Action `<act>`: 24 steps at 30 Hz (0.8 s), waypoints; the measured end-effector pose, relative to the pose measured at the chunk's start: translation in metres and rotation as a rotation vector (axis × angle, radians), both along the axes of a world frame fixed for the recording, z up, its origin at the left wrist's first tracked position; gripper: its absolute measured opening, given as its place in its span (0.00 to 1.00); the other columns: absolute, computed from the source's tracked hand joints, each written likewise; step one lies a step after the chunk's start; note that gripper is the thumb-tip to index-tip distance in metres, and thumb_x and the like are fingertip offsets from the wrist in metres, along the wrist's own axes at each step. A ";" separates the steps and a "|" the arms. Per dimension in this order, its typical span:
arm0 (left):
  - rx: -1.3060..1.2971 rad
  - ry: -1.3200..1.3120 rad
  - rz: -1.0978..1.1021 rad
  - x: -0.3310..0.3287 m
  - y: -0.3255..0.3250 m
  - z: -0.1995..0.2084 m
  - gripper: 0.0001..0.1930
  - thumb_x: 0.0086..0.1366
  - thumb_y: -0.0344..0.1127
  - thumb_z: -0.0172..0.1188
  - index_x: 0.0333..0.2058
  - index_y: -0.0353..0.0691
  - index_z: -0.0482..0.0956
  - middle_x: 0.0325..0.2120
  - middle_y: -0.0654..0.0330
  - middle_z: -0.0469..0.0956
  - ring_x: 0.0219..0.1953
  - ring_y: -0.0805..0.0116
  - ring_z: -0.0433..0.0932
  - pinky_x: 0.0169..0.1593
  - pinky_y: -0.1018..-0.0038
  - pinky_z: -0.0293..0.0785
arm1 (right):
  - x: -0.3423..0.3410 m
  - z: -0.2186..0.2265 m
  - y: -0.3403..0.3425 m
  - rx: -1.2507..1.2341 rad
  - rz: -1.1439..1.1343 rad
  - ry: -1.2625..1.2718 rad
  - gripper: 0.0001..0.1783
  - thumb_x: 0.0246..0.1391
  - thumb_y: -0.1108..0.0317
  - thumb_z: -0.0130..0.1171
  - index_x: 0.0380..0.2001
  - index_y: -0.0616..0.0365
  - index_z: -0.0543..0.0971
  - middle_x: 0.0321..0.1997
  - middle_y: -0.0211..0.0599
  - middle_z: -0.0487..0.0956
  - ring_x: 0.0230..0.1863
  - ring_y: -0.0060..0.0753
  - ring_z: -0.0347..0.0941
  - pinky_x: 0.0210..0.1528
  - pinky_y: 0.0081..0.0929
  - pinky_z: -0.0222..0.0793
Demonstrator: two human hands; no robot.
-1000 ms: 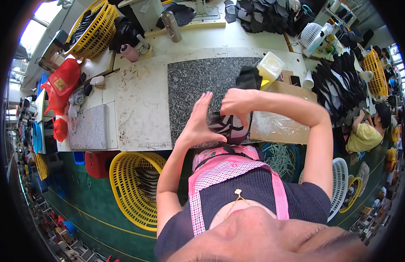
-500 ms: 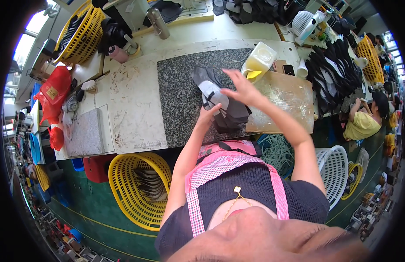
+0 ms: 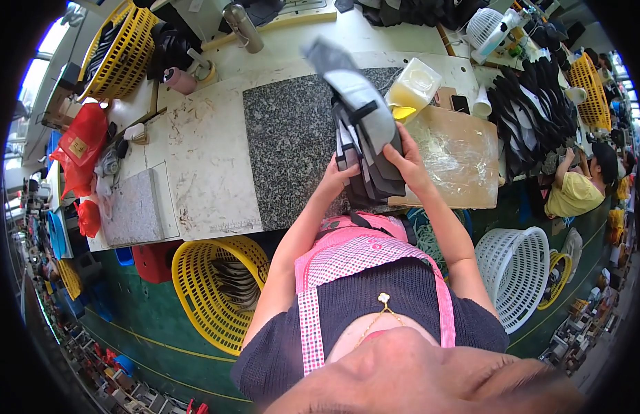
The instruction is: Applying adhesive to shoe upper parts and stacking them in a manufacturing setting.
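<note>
A stack of flat grey and black cut pieces (image 3: 369,117) is lifted above the speckled stone slab (image 3: 282,141), fanned and tilted with its far end up and left. That far end is smeared by motion. My left hand (image 3: 333,181) grips the stack's lower left edge, thumb over the front. On the right edge, my right hand (image 3: 411,165) is closed round the same pieces, its thumb pressed on the dark faces. Their exact kind does not show. Just beyond the right hand lies a translucent plastic container (image 3: 418,81) with a yellow tip (image 3: 402,113).
A stained brown board (image 3: 458,162) adjoins the slab on the right. Dark pieces (image 3: 530,117) are piled beyond it, near a person in yellow (image 3: 575,190). A metal flask (image 3: 244,29) stands at the back. Yellow (image 3: 189,303) and white baskets (image 3: 516,269) flank me below.
My right hand has come down from above the stack and now grips its right side. The pieces have been raised and tilted, their far end swinging up.
</note>
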State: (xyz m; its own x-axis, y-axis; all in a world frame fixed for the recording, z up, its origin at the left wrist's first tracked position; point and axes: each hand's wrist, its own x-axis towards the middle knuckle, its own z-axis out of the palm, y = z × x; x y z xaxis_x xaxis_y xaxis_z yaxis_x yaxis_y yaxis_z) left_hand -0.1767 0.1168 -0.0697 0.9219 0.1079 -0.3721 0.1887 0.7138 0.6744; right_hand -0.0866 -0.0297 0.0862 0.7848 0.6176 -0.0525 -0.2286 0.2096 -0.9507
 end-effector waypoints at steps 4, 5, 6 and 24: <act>0.407 0.127 0.007 -0.003 0.002 -0.012 0.35 0.55 0.26 0.63 0.58 0.39 0.54 0.45 0.58 0.72 0.46 0.68 0.73 0.49 0.69 0.71 | -0.017 -0.029 0.010 -0.059 -0.047 -0.033 0.25 0.59 0.69 0.52 0.58 0.60 0.61 0.52 0.30 0.70 0.52 0.20 0.64 0.55 0.20 0.60; 0.409 0.130 0.004 -0.007 0.006 -0.012 0.35 0.55 0.26 0.63 0.58 0.39 0.54 0.45 0.58 0.72 0.46 0.68 0.73 0.49 0.69 0.71 | -0.018 -0.052 0.011 -0.092 0.017 -0.030 0.25 0.59 0.69 0.52 0.58 0.60 0.61 0.51 0.31 0.70 0.52 0.21 0.64 0.55 0.20 0.59; 0.674 0.154 0.047 -0.010 0.011 -0.010 0.33 0.55 0.25 0.61 0.58 0.39 0.57 0.43 0.58 0.72 0.45 0.68 0.73 0.49 0.70 0.70 | -0.027 -0.083 0.009 -0.210 0.004 0.029 0.27 0.58 0.64 0.54 0.58 0.61 0.61 0.52 0.34 0.71 0.53 0.26 0.64 0.55 0.23 0.59; 1.286 0.032 -0.030 0.045 0.020 0.077 0.30 0.39 0.36 0.73 0.41 0.33 0.69 0.36 0.57 0.68 0.40 0.65 0.70 0.43 0.72 0.71 | 0.069 -0.102 -0.015 -0.825 -0.709 -0.650 0.18 0.47 0.60 0.64 0.33 0.62 0.74 0.25 0.38 0.74 0.27 0.35 0.72 0.31 0.31 0.68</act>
State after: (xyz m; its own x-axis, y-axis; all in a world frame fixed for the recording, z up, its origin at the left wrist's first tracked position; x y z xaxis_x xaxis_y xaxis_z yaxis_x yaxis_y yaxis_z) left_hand -0.1312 0.1367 0.0074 0.9228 0.3833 -0.0391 0.2226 -0.4475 0.8662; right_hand -0.0181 -0.0451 -0.0163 0.9544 0.0203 0.2979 0.2474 -0.6122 -0.7510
